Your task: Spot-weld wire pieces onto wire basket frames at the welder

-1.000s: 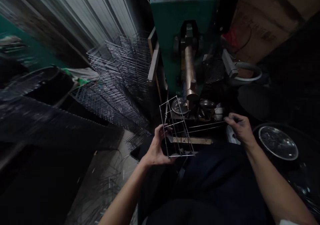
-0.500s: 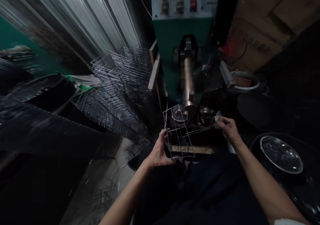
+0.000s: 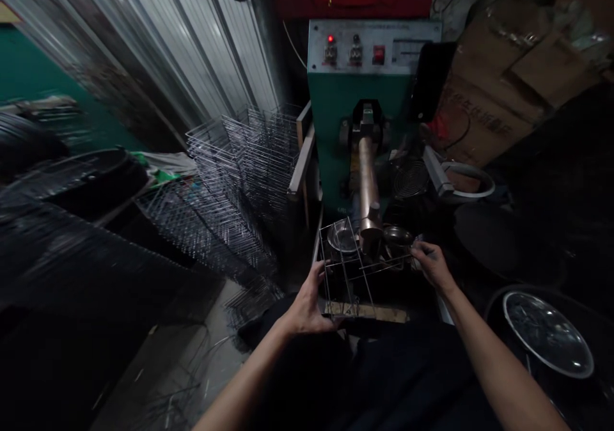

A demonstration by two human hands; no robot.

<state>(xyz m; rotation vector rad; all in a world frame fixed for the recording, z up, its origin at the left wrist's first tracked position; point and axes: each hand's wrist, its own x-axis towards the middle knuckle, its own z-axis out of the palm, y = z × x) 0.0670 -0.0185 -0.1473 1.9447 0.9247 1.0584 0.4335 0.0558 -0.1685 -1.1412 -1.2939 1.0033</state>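
My left hand grips a small wire frame by its left side and lower edge, in front of the machine. My right hand pinches the right end of some thin wires, whose left ends reach the frame. Just beyond the frame, the copper-coloured electrode arm of the green machine points down toward me. Round metal dishes sit on both sides of its tip.
Stacked wire racks stand left of the machine. Cardboard boxes and a pale bowl are at the right. A shiny round dish lies at the lower right. A wooden strip lies below the frame.
The view has tilted up, so the machine sits lower in it. My right hand and the wires have moved slightly toward the frame. My left hand keeps its hold.
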